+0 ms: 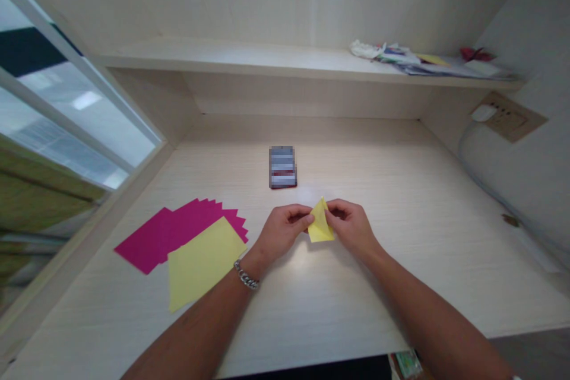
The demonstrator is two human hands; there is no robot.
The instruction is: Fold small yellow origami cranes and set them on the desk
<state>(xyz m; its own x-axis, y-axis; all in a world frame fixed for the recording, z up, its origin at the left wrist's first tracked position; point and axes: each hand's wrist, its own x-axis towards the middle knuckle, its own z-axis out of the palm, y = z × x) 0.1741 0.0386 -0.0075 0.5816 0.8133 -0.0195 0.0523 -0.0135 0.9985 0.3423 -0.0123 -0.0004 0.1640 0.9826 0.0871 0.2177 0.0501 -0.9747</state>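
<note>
A small piece of folded yellow paper [321, 225] is held up between my two hands over the pale desk, its pointed tip upward. My left hand [287, 227] pinches its left edge between thumb and fingers. On the other side, my right hand [350, 222] is closed on the right edge the same way. To the left of my left hand lies a larger pale yellow sheet [202, 267], partly over a fanned stack of magenta paper sheets [178, 231]. Beyond my hands a phone [282, 167] rests flat, its screen blurred out.
A shelf [249, 62] runs along the back, with crumpled papers and a plastic bag [392, 53] at its right. A charger [484, 111] sits in the wall socket [512, 117], its cable [485, 187] trailing down the right side. A window [75, 89] borders the left.
</note>
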